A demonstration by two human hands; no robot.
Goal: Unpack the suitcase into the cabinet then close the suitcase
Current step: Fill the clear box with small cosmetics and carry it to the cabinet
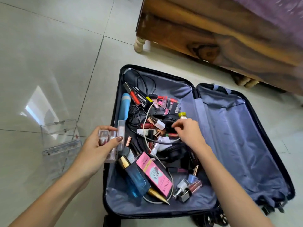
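Note:
A dark suitcase [242, 145] lies open on the floor, its blue-lined left half heaped with cosmetics, cables and black headphones [168, 122]. My left hand [98, 149] hovers at the case's left rim, shut on a bunch of clear lip gloss tubes [113, 138]. My right hand [186, 130] reaches into the heap beside the headphones, fingers apart above small lipsticks and holding nothing. A blue perfume bottle [136, 179] and a pink Pond's box [155, 174] lie near the front. The right half of the case is bare lining.
A clear acrylic organiser [60, 141] stands on the tiled floor left of the suitcase. A wooden bed frame [213, 33] with a purple cover runs along the back right. A cabinet is not in view.

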